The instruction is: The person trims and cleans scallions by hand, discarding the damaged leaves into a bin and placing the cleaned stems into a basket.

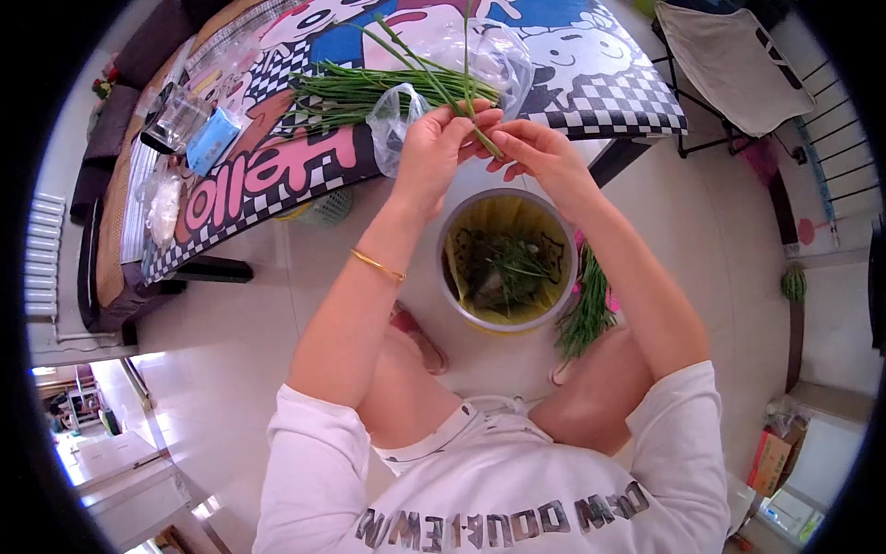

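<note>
The left hand (436,152) is clamped on a few green stalks (485,143), apparently to steady them; the right hand (543,155) pinches their lower ends. Both work just past the table's near edge, above the bin (509,326), presumably so debris drops inside. The main bundle (355,90) lies along that edge, within reach, beside a plastic bag (391,138).

Indoor light, moderately bright, cool-toned; strongest glare at lower left (washed-out white). Pale sheen on the tiled floor (305,268). Soft shadows. Fisheye distortion, curved edges, black corners. Far edges soft; bin (445,263) reasonably clear.
</note>
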Action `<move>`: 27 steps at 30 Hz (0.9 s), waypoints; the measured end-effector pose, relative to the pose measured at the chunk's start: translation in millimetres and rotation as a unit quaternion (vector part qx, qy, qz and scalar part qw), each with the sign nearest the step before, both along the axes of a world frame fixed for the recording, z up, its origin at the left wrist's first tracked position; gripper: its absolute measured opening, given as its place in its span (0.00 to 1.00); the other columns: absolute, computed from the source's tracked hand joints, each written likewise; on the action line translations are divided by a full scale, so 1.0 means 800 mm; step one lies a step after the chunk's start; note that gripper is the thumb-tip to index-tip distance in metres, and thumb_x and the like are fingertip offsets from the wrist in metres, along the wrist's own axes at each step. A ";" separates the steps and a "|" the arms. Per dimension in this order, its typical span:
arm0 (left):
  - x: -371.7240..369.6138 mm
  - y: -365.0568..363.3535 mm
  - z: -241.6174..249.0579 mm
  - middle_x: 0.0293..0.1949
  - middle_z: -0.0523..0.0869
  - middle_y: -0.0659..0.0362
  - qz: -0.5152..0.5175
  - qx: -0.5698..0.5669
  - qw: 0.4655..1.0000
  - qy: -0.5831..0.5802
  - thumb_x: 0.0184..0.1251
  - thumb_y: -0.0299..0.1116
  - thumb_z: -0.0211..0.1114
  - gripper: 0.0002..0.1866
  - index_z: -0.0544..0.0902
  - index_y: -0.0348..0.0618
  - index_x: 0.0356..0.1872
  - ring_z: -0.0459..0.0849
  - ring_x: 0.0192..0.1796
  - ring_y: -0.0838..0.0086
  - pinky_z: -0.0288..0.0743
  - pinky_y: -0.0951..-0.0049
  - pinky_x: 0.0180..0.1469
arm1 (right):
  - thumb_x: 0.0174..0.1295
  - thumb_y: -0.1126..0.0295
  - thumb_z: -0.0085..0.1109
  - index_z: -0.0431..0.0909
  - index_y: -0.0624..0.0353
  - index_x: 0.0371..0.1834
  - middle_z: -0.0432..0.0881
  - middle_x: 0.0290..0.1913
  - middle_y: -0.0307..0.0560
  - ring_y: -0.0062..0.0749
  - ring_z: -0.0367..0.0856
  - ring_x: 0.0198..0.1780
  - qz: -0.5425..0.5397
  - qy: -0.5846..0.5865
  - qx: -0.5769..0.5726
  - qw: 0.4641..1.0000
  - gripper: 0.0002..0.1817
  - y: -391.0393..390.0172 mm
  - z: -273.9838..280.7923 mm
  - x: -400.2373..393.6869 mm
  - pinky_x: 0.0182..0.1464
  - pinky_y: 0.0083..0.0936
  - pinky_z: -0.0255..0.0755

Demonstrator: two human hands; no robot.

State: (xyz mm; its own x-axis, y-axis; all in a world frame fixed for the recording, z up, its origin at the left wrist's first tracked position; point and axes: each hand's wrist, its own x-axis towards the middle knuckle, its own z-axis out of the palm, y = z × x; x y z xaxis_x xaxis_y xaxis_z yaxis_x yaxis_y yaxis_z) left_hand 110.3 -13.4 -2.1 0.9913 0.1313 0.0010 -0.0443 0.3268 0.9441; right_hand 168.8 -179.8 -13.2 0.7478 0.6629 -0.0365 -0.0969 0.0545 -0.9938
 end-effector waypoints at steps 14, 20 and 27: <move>0.003 0.001 0.000 0.54 0.84 0.52 -0.008 0.016 1.000 0.016 0.73 0.30 0.48 0.16 0.76 0.35 0.55 0.84 0.54 0.70 0.78 0.70 0.57 | 0.66 0.67 0.62 0.78 0.62 0.48 0.84 0.38 0.40 0.19 0.77 0.36 0.011 0.009 0.007 1.000 0.12 0.002 -0.006 0.006 0.41 0.18 0.72; 0.004 -0.001 -0.002 0.53 0.84 0.52 -0.009 0.015 1.000 0.020 0.73 0.30 0.48 0.16 0.76 0.35 0.56 0.84 0.54 0.71 0.78 0.71 0.57 | 0.65 0.66 0.64 0.79 0.61 0.45 0.82 0.34 0.38 0.18 0.78 0.33 -0.004 0.018 0.014 1.000 0.11 0.000 -0.007 0.005 0.37 0.16 0.72; 0.004 -0.001 -0.002 0.53 0.84 0.52 -0.014 0.011 1.000 0.020 0.73 0.29 0.48 0.16 0.75 0.35 0.57 0.84 0.53 0.71 0.78 0.70 0.56 | 0.69 0.64 0.58 0.78 0.61 0.47 0.83 0.39 0.40 0.18 0.77 0.37 0.008 0.027 0.015 0.999 0.12 -0.001 -0.005 0.005 0.43 0.19 0.72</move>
